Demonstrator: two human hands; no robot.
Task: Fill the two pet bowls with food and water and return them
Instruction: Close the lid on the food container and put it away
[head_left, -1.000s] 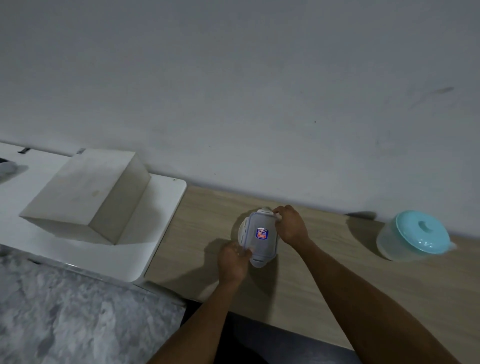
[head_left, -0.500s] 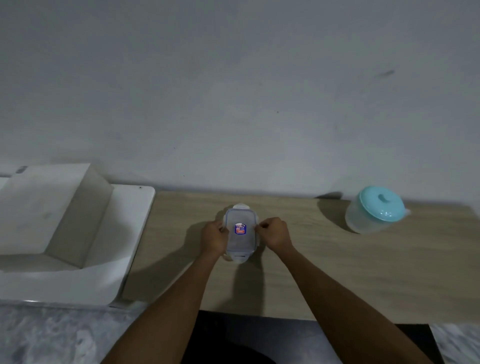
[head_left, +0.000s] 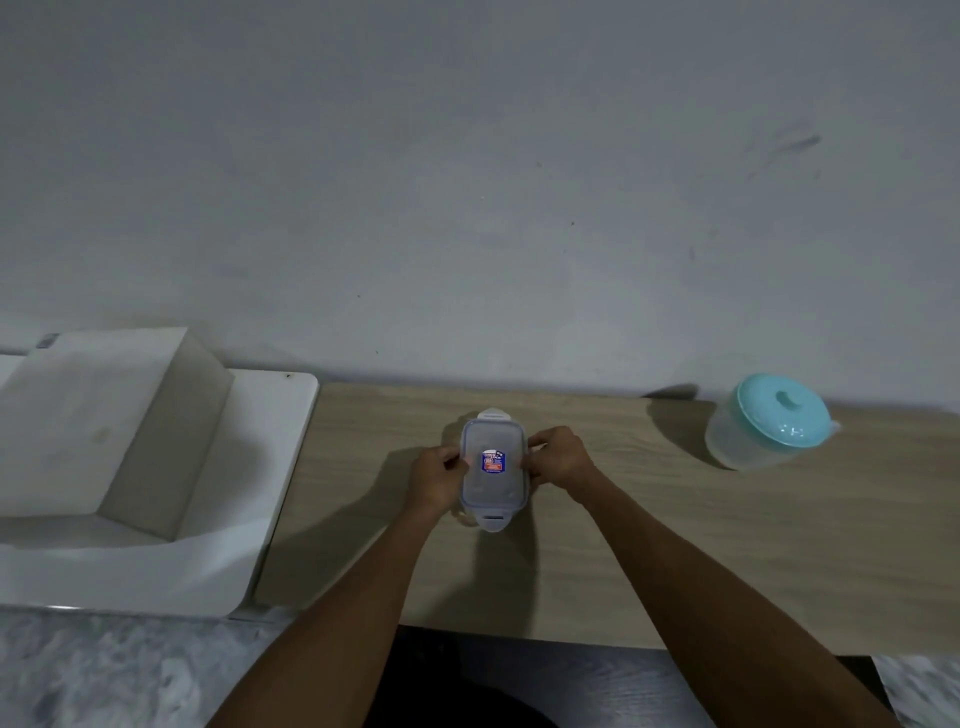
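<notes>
Looking down at a light wood tabletop (head_left: 649, 545) pushed against a plain grey-white wall (head_left: 467, 182). Left of it and touching its edge: a white surface (head_left: 260, 493) carrying a white wedge-shaped box (head_left: 104, 426). Marbled grey floor (head_left: 104, 670) bottom left, dark area under the table's near edge. A clear round tub with teal lid (head_left: 774, 421) stands at the far right of the tabletop, near the wall, well apart from the hands.

Clip-lock container (head_left: 493, 483) sits on the tabletop, centre, a bit back from the near edge, lid on, red-blue sticker on top. End flaps on the far and near short sides stick outwards.

Left hand (head_left: 436, 475) is on the container's left long side, fingers curled in against the lid edge. Right hand (head_left: 558, 460) mirrors it on the right long side, fingers and thumb curled, pinching at the lid edge. Both hands grip the container. Side latch state can't be told, as the fingers cover it.
</notes>
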